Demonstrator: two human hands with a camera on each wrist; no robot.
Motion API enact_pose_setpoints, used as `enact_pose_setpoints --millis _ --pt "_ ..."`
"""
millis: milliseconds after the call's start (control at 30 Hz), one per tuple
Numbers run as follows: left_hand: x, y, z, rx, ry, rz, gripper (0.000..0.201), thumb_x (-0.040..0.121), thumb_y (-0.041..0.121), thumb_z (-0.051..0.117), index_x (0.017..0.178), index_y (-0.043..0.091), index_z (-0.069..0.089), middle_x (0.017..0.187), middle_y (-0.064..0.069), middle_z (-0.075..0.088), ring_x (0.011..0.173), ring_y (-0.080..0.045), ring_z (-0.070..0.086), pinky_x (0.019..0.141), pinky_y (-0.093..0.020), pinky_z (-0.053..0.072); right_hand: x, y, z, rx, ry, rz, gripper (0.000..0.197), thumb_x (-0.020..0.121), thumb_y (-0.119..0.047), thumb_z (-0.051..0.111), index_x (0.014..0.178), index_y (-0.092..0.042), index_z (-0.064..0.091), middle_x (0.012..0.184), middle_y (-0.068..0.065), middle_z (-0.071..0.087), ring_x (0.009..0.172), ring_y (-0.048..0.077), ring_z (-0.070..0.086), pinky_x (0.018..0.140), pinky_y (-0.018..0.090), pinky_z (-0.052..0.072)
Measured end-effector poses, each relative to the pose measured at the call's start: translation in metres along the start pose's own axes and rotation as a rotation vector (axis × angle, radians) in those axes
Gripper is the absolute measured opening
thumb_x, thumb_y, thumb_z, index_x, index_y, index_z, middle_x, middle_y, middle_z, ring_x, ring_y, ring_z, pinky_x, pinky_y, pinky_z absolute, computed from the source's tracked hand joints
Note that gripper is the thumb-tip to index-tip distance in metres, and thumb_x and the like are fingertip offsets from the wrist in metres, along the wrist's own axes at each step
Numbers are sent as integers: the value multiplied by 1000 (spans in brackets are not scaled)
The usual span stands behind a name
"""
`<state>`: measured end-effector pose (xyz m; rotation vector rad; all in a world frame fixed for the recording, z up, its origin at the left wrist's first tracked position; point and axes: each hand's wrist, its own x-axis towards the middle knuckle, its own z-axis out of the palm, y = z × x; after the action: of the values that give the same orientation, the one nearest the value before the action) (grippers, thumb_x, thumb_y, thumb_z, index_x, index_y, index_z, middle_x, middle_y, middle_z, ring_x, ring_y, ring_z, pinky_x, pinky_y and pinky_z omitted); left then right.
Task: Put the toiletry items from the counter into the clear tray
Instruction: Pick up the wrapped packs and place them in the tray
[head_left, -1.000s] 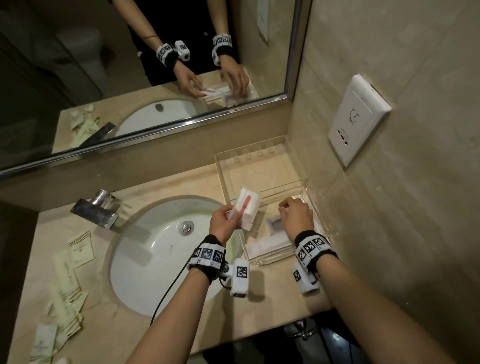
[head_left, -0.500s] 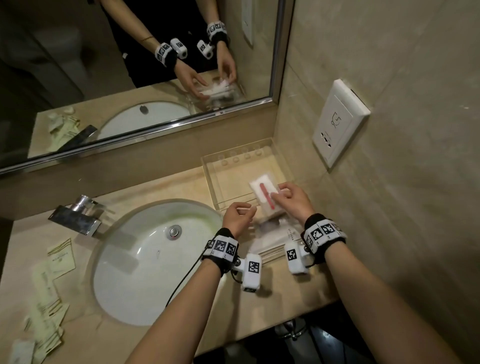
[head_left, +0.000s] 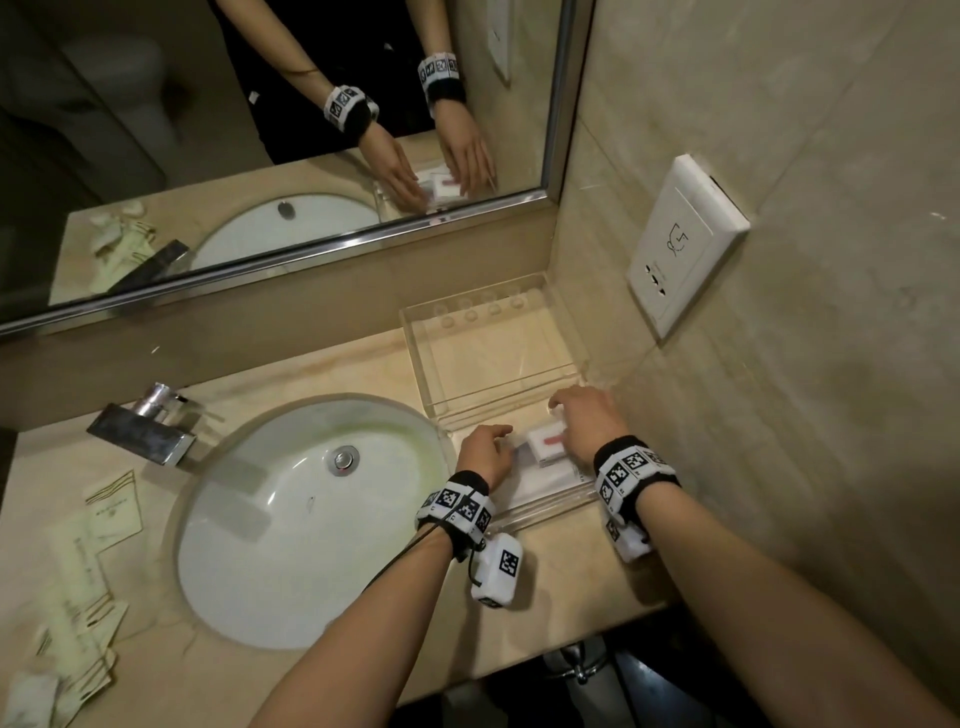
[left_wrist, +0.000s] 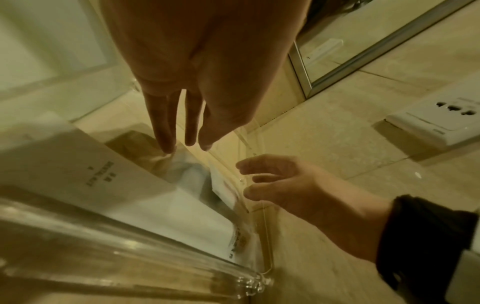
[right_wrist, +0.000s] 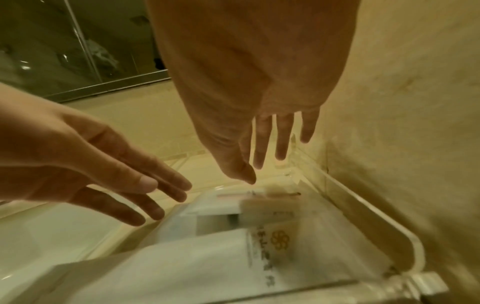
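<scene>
A small white packet with a red stripe (head_left: 546, 443) lies flat in the near compartment of the clear tray (head_left: 570, 370), on top of other white packets (head_left: 540, 480) already lying there; the tray's far compartment, behind a clear divider, holds nothing that can be made out. The tray sits on the beige counter (head_left: 332, 364) in the corner where the mirror wall meets the side wall. The left hand (head_left: 485, 453) hovers at the tray's left edge with fingers straight and close together, holding nothing; its fingertips (left_wrist: 167, 147) point down toward the packets. The right hand (head_left: 589, 418) is over the tray's right side, just beside the striped packet, fingers loosely extended and slightly spread, nothing pinched; whether its fingertips (right_wrist: 259, 162) touch the packet cannot be told. Both wrists wear black bands with checkered markers. Left of the tray is the oval white sink (head_left: 306, 519) with a chrome faucet (head_left: 143, 426) behind it. More pale sachets (head_left: 88, 571) lie scattered on the counter at the far left. A white wall socket (head_left: 685, 244) is mounted on the side wall above the tray, and the mirror (head_left: 260, 130) reflects both hands.
</scene>
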<state>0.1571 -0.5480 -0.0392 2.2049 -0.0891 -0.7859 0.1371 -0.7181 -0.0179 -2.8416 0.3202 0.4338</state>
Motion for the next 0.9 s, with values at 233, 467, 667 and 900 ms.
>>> enact_pose_setpoints --millis 233,467,667,900 --pt "0 1 5 23 -3 40 39 92 11 54 131 10 55 134 -9 58 122 -24 55 108 -34 41 -10 6 15 118 -34 -84 46 87 -28 66 132 -25 56 131 1 59 115 22 56 101 40 45" --pt "0 2 11 27 15 26 38 91 6 53 129 7 55 134 -9 57 123 -23 53 105 -26 37 -7 13 21 -2 -58 -83 65 86 -33 68 145 -29 41 146 -1 44 123 28 43 106 41 38" --pt "-1 3 9 30 -4 23 40 90 8 53 130 11 55 135 -9 56 122 -25 53 110 -37 39 -11 15 21 -114 -65 -46 59 87 -42 64 141 -29 45 140 0 49 123 28 43 106 41 34" --pt "-2 7 3 49 -4 33 39 91 9 54 129 13 57 136 -7 55 122 -25 53 108 -39 42 -14 16 15 -96 -56 -47 61 88 -42 62 144 -28 41 144 -1 47 128 26 41 107 41 31"
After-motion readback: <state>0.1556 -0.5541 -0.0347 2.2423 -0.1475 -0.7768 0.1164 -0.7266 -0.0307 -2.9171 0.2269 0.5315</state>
